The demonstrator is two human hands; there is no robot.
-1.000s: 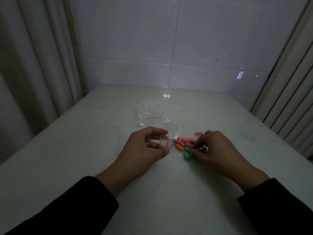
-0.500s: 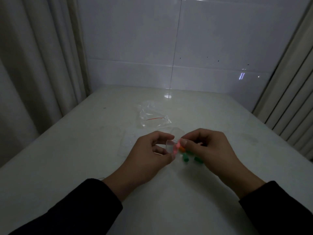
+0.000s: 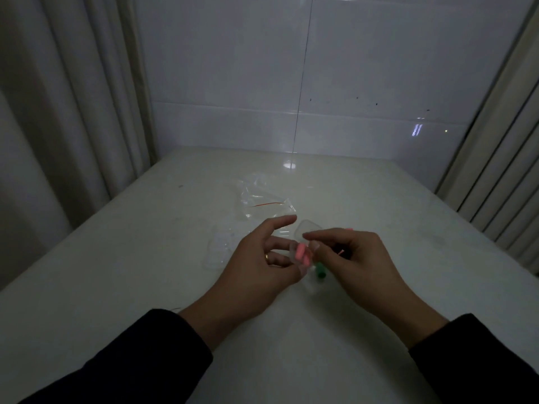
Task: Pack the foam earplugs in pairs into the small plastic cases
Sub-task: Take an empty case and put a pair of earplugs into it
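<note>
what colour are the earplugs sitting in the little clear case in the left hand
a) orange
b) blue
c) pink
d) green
c: the earplugs in the clear case that the left hand holds are pink; the only green one lies on the table below the right hand.

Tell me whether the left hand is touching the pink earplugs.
Cannot tell. In the head view the pink earplugs sit in a clear case at the left hand fingertips; dim, blurred contact.
</note>
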